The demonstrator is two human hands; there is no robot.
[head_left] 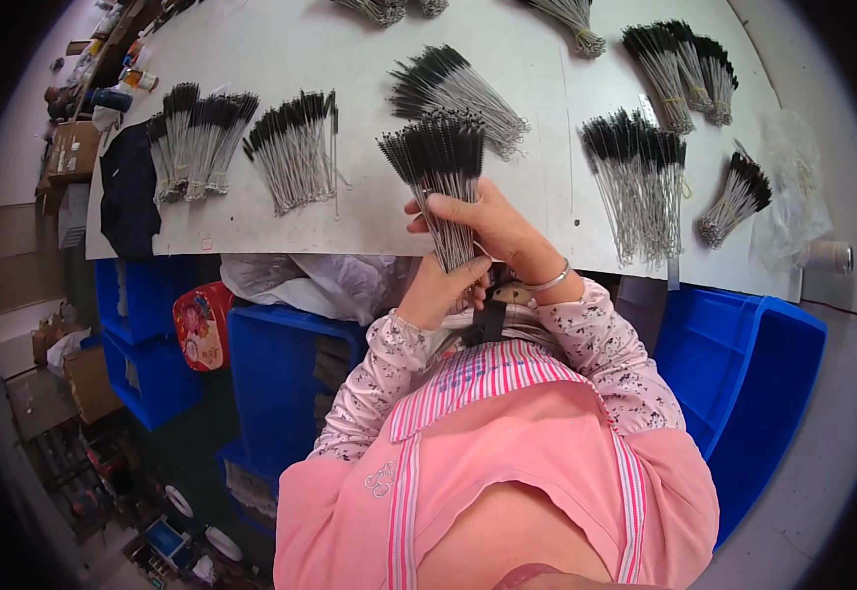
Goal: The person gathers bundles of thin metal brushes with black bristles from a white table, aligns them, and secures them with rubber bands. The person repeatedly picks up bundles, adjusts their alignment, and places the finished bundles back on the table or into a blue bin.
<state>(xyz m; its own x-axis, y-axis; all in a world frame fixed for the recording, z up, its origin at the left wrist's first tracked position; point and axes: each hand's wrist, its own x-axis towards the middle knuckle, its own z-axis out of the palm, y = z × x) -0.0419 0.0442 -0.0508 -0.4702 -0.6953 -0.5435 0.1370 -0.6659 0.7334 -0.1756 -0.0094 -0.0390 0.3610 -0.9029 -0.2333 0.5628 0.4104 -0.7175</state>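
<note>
A bundle of wire-handled brushes (436, 157) with black bristle heads stands upright between my two hands, over the table's near edge. My right hand (492, 224) wraps the wire handles just below the bristles, thumb across the front. Lower down, my left hand (440, 290) closes round the wire ends. Just beyond them, a loose pile of the same brushes (458, 93) lies slanted on the table. To the left lies a spread row of brushes (296, 152), and to the right a wide heap of them (635, 182).
The white table (370, 221) carries more brush bundles, such as one at far left (198, 143) beside dark cloth (129, 192). A clear plastic bag (790, 187) lies at the right end. Blue crates (743, 354) stand below on both sides, with a red stool (202, 324) at left.
</note>
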